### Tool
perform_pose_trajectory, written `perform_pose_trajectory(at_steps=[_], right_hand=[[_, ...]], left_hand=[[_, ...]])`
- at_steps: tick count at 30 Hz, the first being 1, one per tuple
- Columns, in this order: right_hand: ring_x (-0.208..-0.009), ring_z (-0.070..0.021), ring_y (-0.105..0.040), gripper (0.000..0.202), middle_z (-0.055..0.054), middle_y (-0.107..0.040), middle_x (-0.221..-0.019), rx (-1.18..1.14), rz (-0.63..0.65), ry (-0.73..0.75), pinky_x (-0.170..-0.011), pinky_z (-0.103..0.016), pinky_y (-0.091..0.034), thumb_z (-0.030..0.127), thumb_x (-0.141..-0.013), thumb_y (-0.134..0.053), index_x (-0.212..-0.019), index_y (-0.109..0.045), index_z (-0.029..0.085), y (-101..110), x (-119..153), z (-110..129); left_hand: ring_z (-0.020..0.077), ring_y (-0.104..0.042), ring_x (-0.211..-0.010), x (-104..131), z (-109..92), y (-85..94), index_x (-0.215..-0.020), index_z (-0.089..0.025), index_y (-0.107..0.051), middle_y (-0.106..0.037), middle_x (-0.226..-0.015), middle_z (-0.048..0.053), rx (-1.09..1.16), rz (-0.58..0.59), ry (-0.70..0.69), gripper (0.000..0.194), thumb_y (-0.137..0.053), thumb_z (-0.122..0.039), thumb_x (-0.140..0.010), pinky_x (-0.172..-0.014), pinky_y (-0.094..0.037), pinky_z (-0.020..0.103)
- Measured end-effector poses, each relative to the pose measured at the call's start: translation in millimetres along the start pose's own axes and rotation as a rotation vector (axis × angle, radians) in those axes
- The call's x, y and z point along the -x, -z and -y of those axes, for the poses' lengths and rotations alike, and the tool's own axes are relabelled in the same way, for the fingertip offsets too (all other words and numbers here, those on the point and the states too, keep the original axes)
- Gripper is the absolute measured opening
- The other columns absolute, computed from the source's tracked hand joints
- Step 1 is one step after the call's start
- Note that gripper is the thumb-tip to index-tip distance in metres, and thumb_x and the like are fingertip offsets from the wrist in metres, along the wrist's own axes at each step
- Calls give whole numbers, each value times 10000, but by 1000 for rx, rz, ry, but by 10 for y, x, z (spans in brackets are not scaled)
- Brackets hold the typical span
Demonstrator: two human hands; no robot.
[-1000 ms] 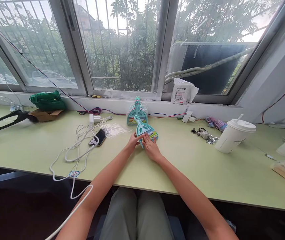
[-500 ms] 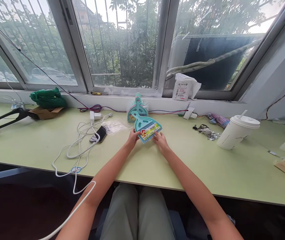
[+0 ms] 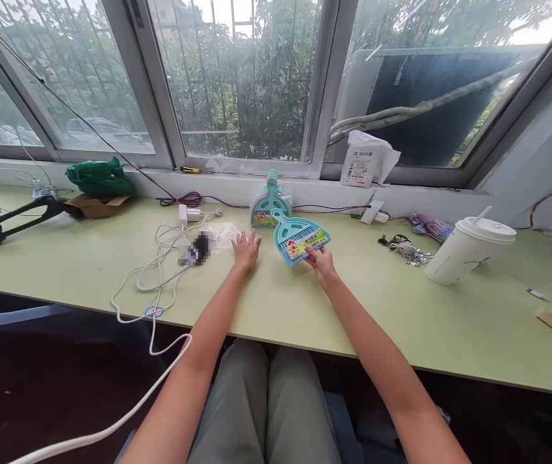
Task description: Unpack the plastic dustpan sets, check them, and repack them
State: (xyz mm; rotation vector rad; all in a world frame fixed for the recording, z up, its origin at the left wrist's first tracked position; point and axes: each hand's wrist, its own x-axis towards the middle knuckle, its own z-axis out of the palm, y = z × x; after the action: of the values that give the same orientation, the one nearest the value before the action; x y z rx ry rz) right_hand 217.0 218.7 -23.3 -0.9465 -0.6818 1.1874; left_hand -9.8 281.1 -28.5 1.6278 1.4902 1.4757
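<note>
My right hand (image 3: 321,261) grips the lower edge of a small teal hand brush (image 3: 300,236) with a yellow label, its handle pointing up and to the left. My left hand (image 3: 246,249) lies open and flat on the green table (image 3: 276,303), just left of the brush and apart from it. Behind the brush a teal dustpan set in clear wrap (image 3: 268,207) leans against the window ledge. A crumpled clear plastic bag (image 3: 221,234) lies just left of my left hand.
A phone (image 3: 195,249) and tangled white cables (image 3: 160,270) lie to the left. Farther left are a green bag (image 3: 99,179) and a black tool (image 3: 9,219). On the right stand a white lidded cup (image 3: 469,250), keys (image 3: 402,248) and a tissue pack (image 3: 365,165).
My left hand has let go of the brush and moved left onto the table. My right hand has carried the brush to the right and turned it.
</note>
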Motion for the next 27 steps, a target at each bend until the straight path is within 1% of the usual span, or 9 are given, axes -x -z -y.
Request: perform_pose_trajectory(at_steps=[2, 4, 6, 9, 12, 15, 20, 24, 27], right_hand=[[-812, -171, -712, 240, -22, -718, -900, -3, 1, 1, -804, -338, -604, 145, -709, -728, -889, -575, 186, 19, -11, 24], [-796, -172, -712, 243, -28, -720, -896, 9, 14, -7, -792, -342, -607, 142, -709, -732, -894, -579, 180, 33, -18, 47], [-779, -179, -714, 239, -47, -723, -890, 38, 47, -27, -780, -348, -609, 138, -713, -732, -901, -586, 165, 45, -24, 65], [-759, -192, -715, 242, -73, -728, -887, 94, 115, -62, -771, -367, -609, 125, -716, -731, -921, -603, 141, 58, -29, 81], [-764, -203, -716, 262, -79, -731, -895, 135, 158, -85, -766, -382, -609, 111, -707, -737, -940, -618, 132, 62, -31, 91], [-777, -210, -715, 261, -79, -734, -891, 169, 190, -101, -743, -373, -614, 99, -708, -730, -946, -628, 130, 68, -30, 106], [-763, -203, -714, 249, -73, -737, -878, 231, 189, -121, -712, -340, -619, 89, -721, -714, -951, -630, 131, 82, -19, 116], [-743, -194, -713, 204, -68, -739, -849, 241, 144, -125, -710, -327, -618, 76, -721, -706, -904, -637, 131, 85, -18, 120], [-737, -195, -713, 184, -75, -740, -841, 261, 152, -159, -707, -320, -617, 75, -711, -714, -873, -647, 128, 102, -18, 161]], left_hand=[[336, -371, -1308, -12, 25, 52, -765, -209, -669, -627, -1088, 136, -120, 80, 41, 196, -674, -405, -761, -1106, -158, 495], [346, -461, -1211, 7, -15, 72, -588, -198, -594, -635, -889, 134, -195, 141, 60, 318, -618, -430, -803, -1080, -215, 477], [358, -476, -1172, 46, -87, 72, -554, -196, -546, -609, -828, 136, -242, 132, 56, 356, -595, -429, -820, -1048, -259, 473], [401, -399, -1219, 101, -167, 83, -742, -188, -587, -582, -1024, 164, -295, 59, 7, 198, -735, -314, -706, -1020, -277, 507], [450, -346, -1244, 112, -173, 140, -901, -161, -589, -536, -1138, 202, -366, 31, 54, 375, -795, -131, -588, -1009, -270, 551], [412, -435, -1192, 106, -145, 197, -983, -143, -598, -569, -1073, 197, -495, 131, 83, 356, -683, -28, -657, -994, -320, 515], [268, -493, -1164, 148, -132, 142, -1243, -203, -518, -558, -1170, 133, -754, 376, -149, 485, -477, -30, -792, -937, -414, 351], [280, -479, -1173, 131, -150, 89, -1348, -147, -417, -542, -1213, 164, -933, 284, -104, 508, -462, -109, -843, -918, -431, 368], [272, -500, -1150, 81, -154, 116, -1205, -153, -548, -585, -1146, 155, -983, 286, -56, 390, -422, -64, -847, -877, -448, 344]])
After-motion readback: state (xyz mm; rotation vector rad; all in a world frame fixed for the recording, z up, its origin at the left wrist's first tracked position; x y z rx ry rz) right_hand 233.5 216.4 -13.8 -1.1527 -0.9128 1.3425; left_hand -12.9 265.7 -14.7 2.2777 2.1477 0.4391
